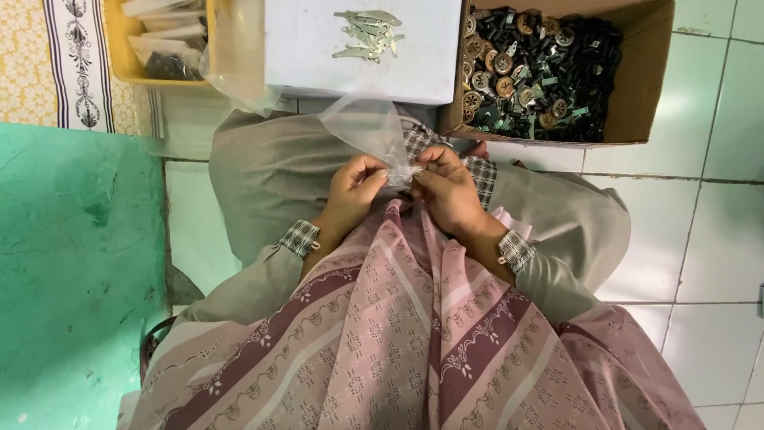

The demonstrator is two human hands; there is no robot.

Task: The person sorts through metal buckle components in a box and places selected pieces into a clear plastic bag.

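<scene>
Both hands meet over my lap on a small clear plastic bag [374, 131]. My left hand [352, 191] pinches the bag's lower end from the left. My right hand [447, 187] pinches the same twisted end [404, 175] from the right. The bag's loose part stands up away from my fingers; what lies inside it is too small to tell. A pink striped cloth [398, 326] covers my lap below the hands.
A white box [310, 56] ahead carries several flat silvery metal pieces [368, 36]. To its right a cardboard box [645, 87] holds many dark and brass small parts [533, 68]. A yellow tray [119, 56] with bags is at the far left. Green surface left, white tiles right.
</scene>
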